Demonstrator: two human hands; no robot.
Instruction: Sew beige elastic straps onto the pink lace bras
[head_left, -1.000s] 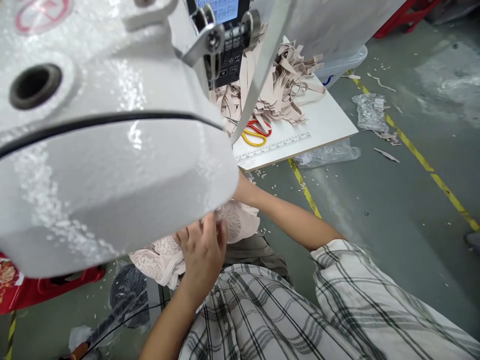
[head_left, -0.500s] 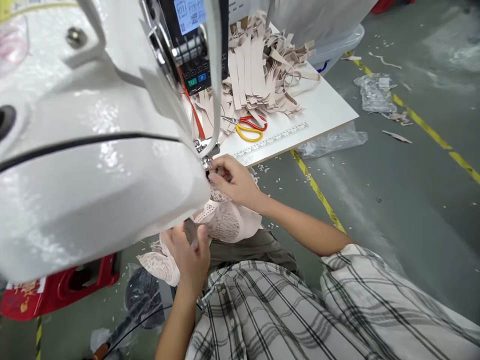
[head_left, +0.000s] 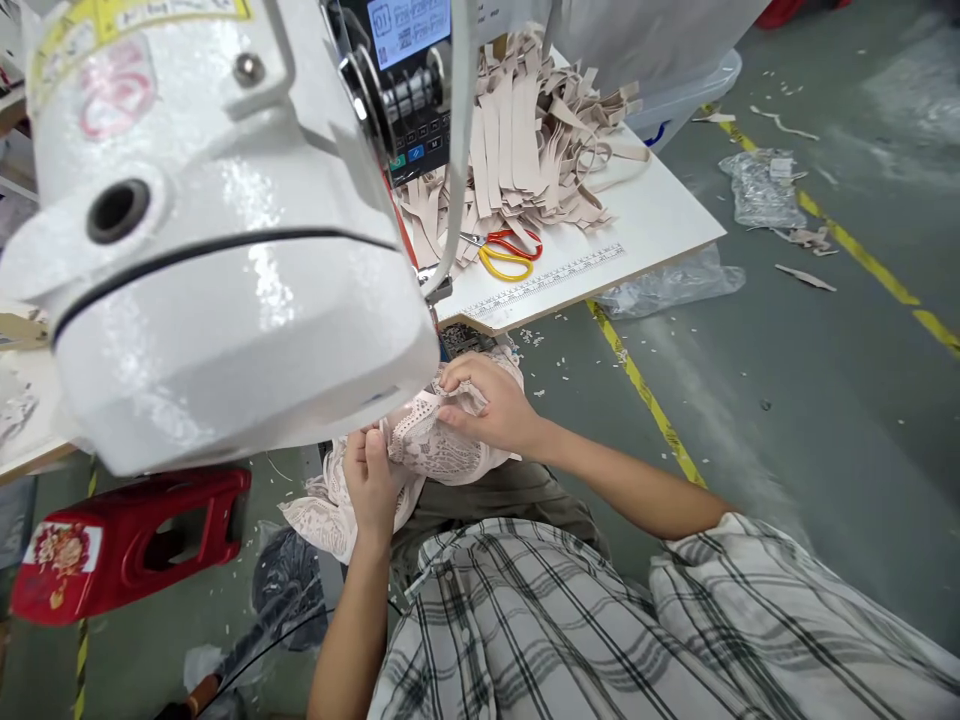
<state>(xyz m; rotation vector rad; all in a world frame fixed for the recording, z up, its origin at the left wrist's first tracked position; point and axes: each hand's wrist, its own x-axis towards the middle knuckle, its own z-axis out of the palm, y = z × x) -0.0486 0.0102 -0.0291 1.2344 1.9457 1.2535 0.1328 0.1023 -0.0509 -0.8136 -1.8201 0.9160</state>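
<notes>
A pale pink lace bra (head_left: 439,445) hangs between my hands, just below the head of a white sewing machine (head_left: 247,330). My left hand (head_left: 370,490) pinches its edge, thumb against fingers, near the middle of the garment. With thumb and fingertips my right hand (head_left: 495,405) grips the upper edge of the lace cup. One lace part (head_left: 322,515) droops to the left of my left hand, above my lap. The machine's head hides part of the garment's upper left side, and the needle is out of sight.
On the white table (head_left: 667,225) lie a heap of beige fabric strips (head_left: 517,140), red-and-yellow scissors (head_left: 510,255) and a printed ruler scale (head_left: 547,280). A control screen (head_left: 412,30) stands behind the machine. Lower left is a red stool (head_left: 135,540); plastic bags (head_left: 675,285) lie right.
My right hand has drawn back from the needle area, bringing the lace down toward me. My left hand has closed on the garment's edge. The view has shifted, showing more of the machine.
</notes>
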